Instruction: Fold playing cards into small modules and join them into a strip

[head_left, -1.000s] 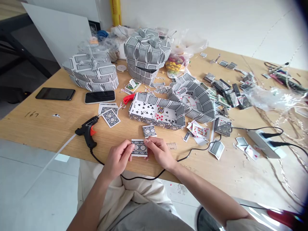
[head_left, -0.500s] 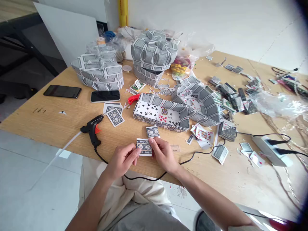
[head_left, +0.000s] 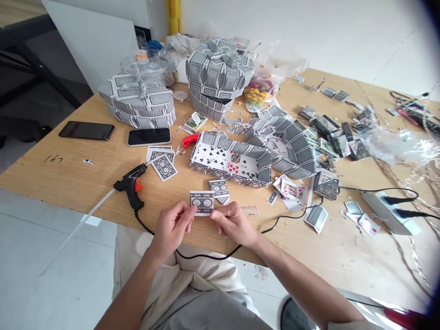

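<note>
Both of my hands hold a small rectangular piece of playing card (head_left: 202, 202) by its short ends, with its dark patterned back facing up. My left hand (head_left: 172, 229) pinches the left end and my right hand (head_left: 235, 224) grips the right end. Just beyond the piece, a second patterned card piece (head_left: 219, 187) lies on the wooden table (head_left: 85, 169). Behind that stands an open rectangular box (head_left: 230, 160) built from playing cards, with card faces lining its floor. A black hot glue gun (head_left: 130, 185) lies to the left of my left hand.
Several card backs (head_left: 161, 166) lie beyond the glue gun, near two phones (head_left: 149, 136). Large card-built structures (head_left: 220, 75) stand at the back. A curved card piece (head_left: 285, 146), scattered scraps, a black cable (head_left: 237, 250) and a power strip (head_left: 388, 206) occupy the table.
The held card piece has risen slightly up the view and now lies more squarely across. My right hand has shifted to its right end. The camera view has shifted slightly.
</note>
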A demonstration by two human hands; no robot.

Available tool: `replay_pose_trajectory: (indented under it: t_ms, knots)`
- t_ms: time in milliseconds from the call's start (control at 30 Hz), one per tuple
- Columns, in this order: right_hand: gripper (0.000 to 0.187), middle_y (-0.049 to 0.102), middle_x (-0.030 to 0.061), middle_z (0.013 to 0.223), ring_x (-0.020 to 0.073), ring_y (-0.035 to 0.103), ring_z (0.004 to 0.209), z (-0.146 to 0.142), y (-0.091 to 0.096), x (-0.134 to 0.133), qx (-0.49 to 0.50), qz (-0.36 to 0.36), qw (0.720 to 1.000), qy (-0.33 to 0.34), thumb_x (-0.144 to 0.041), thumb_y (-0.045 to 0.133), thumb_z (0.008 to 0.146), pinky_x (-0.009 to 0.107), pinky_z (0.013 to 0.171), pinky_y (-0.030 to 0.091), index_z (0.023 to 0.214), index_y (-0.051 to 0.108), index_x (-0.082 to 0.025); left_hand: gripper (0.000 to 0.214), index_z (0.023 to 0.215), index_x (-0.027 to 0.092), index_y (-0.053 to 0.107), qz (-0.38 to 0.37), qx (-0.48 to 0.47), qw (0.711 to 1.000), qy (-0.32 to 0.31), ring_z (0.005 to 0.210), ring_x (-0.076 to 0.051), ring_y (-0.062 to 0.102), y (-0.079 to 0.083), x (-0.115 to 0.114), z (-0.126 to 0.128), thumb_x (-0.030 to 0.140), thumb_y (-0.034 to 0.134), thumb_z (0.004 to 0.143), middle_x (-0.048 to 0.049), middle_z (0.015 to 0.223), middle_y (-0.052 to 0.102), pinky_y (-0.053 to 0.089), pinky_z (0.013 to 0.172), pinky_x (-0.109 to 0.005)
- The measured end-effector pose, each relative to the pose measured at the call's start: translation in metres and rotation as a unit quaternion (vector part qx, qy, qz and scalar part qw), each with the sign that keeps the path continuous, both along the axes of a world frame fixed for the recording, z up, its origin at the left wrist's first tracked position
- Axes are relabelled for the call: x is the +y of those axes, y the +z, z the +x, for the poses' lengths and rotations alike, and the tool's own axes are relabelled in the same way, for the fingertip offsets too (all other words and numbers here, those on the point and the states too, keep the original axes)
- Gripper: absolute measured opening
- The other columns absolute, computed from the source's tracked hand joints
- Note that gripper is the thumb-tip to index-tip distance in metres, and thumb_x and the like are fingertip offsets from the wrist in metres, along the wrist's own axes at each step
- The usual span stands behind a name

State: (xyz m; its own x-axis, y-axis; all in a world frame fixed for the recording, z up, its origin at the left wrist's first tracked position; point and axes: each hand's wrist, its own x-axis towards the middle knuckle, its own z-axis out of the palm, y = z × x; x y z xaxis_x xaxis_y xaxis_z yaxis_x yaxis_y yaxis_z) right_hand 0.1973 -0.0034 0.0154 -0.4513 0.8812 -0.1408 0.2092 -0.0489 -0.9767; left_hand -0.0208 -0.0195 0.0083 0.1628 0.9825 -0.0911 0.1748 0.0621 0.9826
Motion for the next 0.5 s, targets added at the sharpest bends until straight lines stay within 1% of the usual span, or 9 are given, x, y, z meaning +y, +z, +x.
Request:
replay_pose_trajectory:
  t_ms: [100, 167, 233, 300, 367, 433, 500]
  knots:
    - [0.074, 0.052, -0.0002, 0.045, 0.0088, 0.043, 0.042, 0.013, 0.011, 0.007, -0.056, 0.067, 0.994, -0.071, -0.067, 0.048, 0.108, 0.024, 0.045, 0.032, 0.053, 0.056, -0.018, 0.047, 0.072, 0.023, 0.052, -0.017, 0.030, 0.998, 0.056, 0.049, -0.012, 0.051, 0.008, 0.006, -0.003, 0.053, 0.053, 0.108, 0.0055, 0.053, 0.053, 0.039, 0.054, -0.023]
    - [0.063, 0.057, -0.0003, 0.051, 0.0101, 0.048, 0.046, 0.023, 0.018, 0.014, -0.094, 0.103, 0.985, -0.102, -0.056, 0.047, 0.112, 0.024, 0.048, 0.036, 0.068, 0.067, -0.017, 0.047, 0.074, 0.023, 0.054, -0.010, 0.088, 0.995, 0.055, 0.051, -0.013, 0.054, 0.013, 0.013, -0.004, 0.055, 0.051, 0.108, 0.0049, 0.055, 0.055, 0.042, 0.058, -0.024]
    - [0.049, 0.063, 0.0014, 0.060, 0.0118, 0.055, 0.053, 0.031, 0.020, 0.020, -0.149, 0.183, 0.965, -0.111, -0.045, 0.052, 0.112, 0.024, 0.054, 0.040, 0.077, 0.071, -0.017, 0.047, 0.075, 0.023, 0.057, 0.011, 0.181, 0.983, 0.034, 0.053, -0.015, 0.057, 0.016, 0.021, -0.003, 0.055, 0.050, 0.109, 0.0033, 0.056, 0.059, 0.041, 0.061, -0.027]
    - [0.036, 0.067, 0.0032, 0.068, 0.0134, 0.058, 0.059, 0.036, 0.016, 0.024, -0.186, 0.280, 0.936, -0.109, -0.035, 0.058, 0.110, 0.025, 0.060, 0.044, 0.083, 0.072, -0.016, 0.046, 0.075, 0.023, 0.060, 0.039, 0.296, 0.954, 0.017, 0.055, -0.018, 0.060, 0.017, 0.027, 0.000, 0.053, 0.050, 0.109, 0.0000, 0.058, 0.063, 0.038, 0.060, -0.030]
    - [0.021, 0.069, 0.0036, 0.073, 0.0137, 0.059, 0.062, 0.038, 0.008, 0.024, -0.195, 0.348, 0.910, -0.113, -0.027, 0.060, 0.108, 0.025, 0.062, 0.046, 0.098, 0.075, -0.015, 0.044, 0.080, 0.022, 0.065, 0.061, 0.387, 0.920, 0.009, 0.059, -0.022, 0.064, 0.016, 0.031, 0.002, 0.052, 0.050, 0.108, -0.0032, 0.062, 0.068, 0.034, 0.060, -0.032]
    - [0.017, 0.069, 0.0021, 0.073, 0.0126, 0.058, 0.059, 0.037, -0.002, 0.022, -0.194, 0.375, 0.899, -0.119, -0.021, 0.059, 0.107, 0.024, 0.060, 0.046, 0.113, 0.075, -0.015, 0.040, 0.089, 0.023, 0.070, 0.075, 0.437, 0.896, 0.017, 0.062, -0.025, 0.067, 0.016, 0.034, 0.000, 0.052, 0.051, 0.108, -0.0041, 0.065, 0.072, 0.034, 0.059, -0.033]
    - [0.021, 0.063, -0.0019, 0.066, 0.0114, 0.054, 0.054, 0.037, -0.009, 0.019, -0.192, 0.372, 0.900, -0.122, -0.018, 0.059, 0.105, 0.022, 0.056, 0.044, 0.120, 0.074, -0.016, 0.034, 0.096, 0.023, 0.072, 0.097, 0.458, 0.883, 0.042, 0.065, -0.026, 0.069, 0.017, 0.037, -0.007, 0.050, 0.054, 0.107, -0.0036, 0.069, 0.073, 0.038, 0.060, -0.033]
